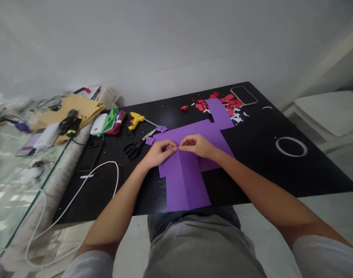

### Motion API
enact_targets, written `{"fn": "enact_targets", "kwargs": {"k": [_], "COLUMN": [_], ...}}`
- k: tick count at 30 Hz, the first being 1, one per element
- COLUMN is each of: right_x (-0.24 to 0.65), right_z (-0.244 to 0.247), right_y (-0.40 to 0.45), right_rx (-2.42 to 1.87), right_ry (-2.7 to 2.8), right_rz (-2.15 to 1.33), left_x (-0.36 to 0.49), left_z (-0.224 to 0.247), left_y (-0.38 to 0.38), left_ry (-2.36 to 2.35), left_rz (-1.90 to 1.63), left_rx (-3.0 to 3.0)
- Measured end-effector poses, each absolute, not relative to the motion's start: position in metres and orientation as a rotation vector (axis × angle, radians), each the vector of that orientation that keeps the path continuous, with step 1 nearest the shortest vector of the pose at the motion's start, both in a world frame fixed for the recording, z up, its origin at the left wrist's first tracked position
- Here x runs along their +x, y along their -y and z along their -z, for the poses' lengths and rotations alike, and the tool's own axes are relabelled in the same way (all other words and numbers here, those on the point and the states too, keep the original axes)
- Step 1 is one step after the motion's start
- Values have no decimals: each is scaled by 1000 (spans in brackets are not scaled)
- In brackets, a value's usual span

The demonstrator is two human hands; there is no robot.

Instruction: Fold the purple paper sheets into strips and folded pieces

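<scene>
A purple sheet of paper (182, 181) with a lengthwise crease lies at the near table edge, its front end reaching the rim. My left hand (162, 151) pinches its far part just left of the crease. Close beside it, my right hand (197, 146) pinches the same paper just right of the crease, the fingertips of both hands almost meeting. Beneath and behind spreads more purple paper (215, 141), with a strip extending to the back right. Small purple scraps (162, 128) and black-handled scissors (137, 146) are left of my hands.
On the black table (263, 170) are a yellow glue gun (136, 119), red paper scraps (233, 102), a phone (244, 95), a tape ring (291, 146) and bundled coloured paper (114, 121). A white cable (78, 193) loops at the left. A cluttered glass table (17, 173) adjoins.
</scene>
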State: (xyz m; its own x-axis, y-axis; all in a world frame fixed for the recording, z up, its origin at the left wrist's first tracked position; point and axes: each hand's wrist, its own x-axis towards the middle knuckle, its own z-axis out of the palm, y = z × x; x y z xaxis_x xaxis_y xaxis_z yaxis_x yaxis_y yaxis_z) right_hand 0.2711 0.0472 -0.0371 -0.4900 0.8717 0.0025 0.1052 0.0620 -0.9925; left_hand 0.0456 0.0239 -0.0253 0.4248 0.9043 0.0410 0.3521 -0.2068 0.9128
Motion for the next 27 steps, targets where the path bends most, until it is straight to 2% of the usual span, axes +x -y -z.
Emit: {"fn": "enact_targets", "kwargs": {"k": [27], "right_x": [265], "right_z": [40], "right_y": [-44], "right_rx": [-973], "right_ry": [1673], "right_rz": [-1514], "left_x": [49], "left_z": [25], "left_y": [-22], "left_ry": [-1093], "left_rz": [-771], "left_rx": [1773]}}
